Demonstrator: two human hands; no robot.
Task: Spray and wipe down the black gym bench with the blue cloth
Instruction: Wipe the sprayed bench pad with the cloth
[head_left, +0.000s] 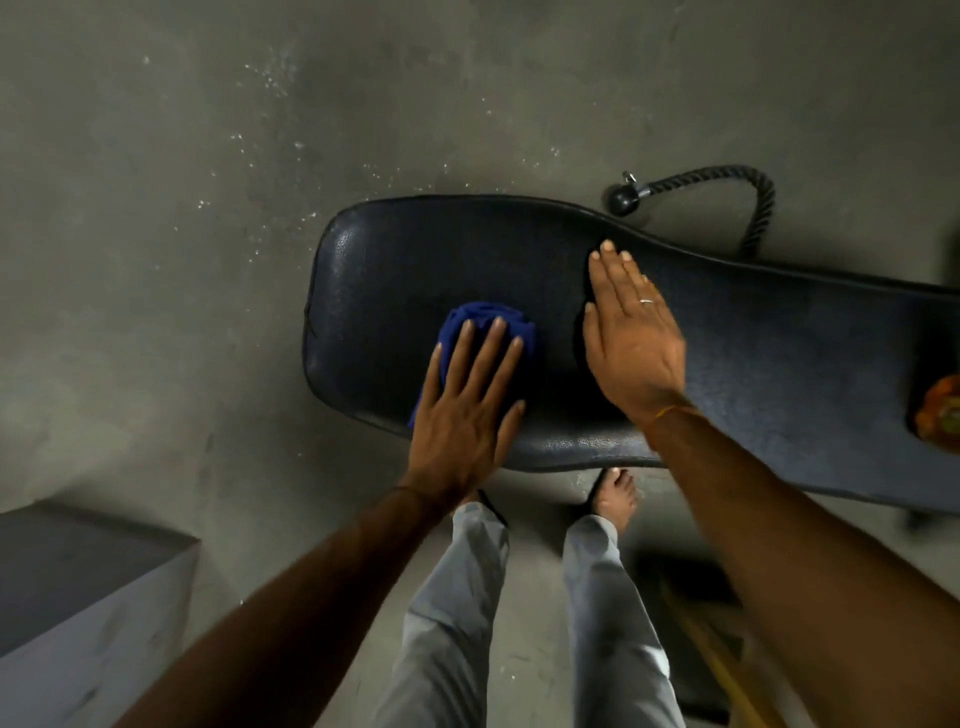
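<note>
The black padded gym bench (415, 249) runs from the middle of the view off to the right edge. A bunched blue cloth (491, 319) lies on its near left part. My left hand (467, 400) presses flat on the cloth with straight, spread fingers. My right hand (631, 338) rests flat on the bare pad to the right of the cloth, fingers straight and together, a ring on one finger. An orange object (940, 410), partly cut off by the frame, sits on the bench at the far right.
A black rope handle with a ball end (727, 187) lies on the concrete floor behind the bench. A grey box (78, 597) stands at the lower left. My legs and bare feet (615, 493) are right against the bench's near edge. Dark and yellow items (696, 613) lie at lower right.
</note>
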